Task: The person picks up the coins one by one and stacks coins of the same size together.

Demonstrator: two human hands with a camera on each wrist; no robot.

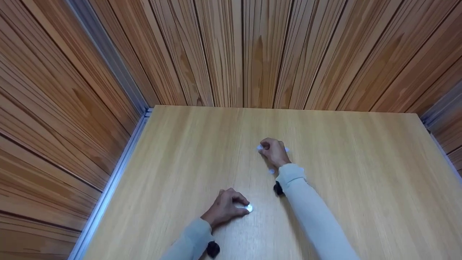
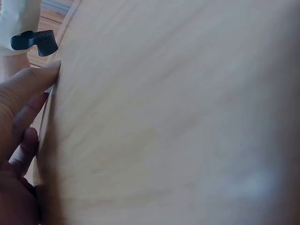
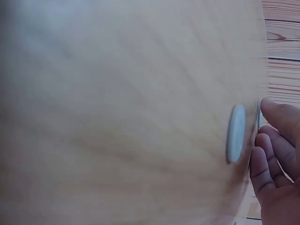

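Low in the head view, my left hand (image 1: pixel 225 206) holds a small, shiny white disc (image 1: pixel 249 207) by its edges, with thumb and forefinger at the wooden table. The left wrist view shows this hand (image 2: pixel 21 117) at its left edge, the disc hidden there. Farther up the table, my right hand (image 1: pixel 275 152) pinches another flat white disc (image 1: pixel 259 147) at its fingertips. In the right wrist view that disc (image 3: pixel 259 115) appears as a thin edge at the thumb tip. A loose white disc (image 3: pixel 236 133) lies flat beside the right fingers.
Around the right hand lie more white discs, one just right of it (image 1: pixel 287 149) and another disc (image 1: pixel 271 171) below, near the wrist. The wooden tabletop (image 1: pixel 187 151) meets plank walls (image 1: pixel 231 54) at the back and left. A metal rail (image 1: pixel 108 195) runs along its left edge.
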